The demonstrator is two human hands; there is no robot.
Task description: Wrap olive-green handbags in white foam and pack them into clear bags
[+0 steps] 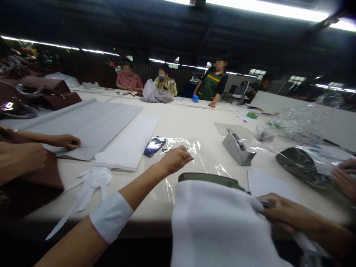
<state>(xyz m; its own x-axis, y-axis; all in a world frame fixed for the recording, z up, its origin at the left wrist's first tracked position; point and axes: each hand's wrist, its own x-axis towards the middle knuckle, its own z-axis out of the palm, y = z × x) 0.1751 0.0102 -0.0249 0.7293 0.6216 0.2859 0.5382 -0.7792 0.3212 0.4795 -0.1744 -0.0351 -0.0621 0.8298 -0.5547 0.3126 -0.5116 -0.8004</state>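
My left hand (176,160) pinches the edge of a clear plastic bag (200,148) that lies flat on the table; a white band circles that forearm. Just below it, a dark green bag (208,179) is mostly covered by a white soft sheet (219,218). At the right, my right hand (279,213) is closed on a dark part at the side of the covered bag. A phone (154,146) rests beside the plastic, partly under its edge. The grey tape dispenser (237,148) stands right of the plastic bag.
Stacked white sheets (130,144), grey sheets (97,118) and white gloves (93,185) lie to the left, near another person's hands (66,141) and brown bags (52,92). Another person's hand (346,178) touches a plastic-wrapped bag (306,167) at right. Several people are across the table.
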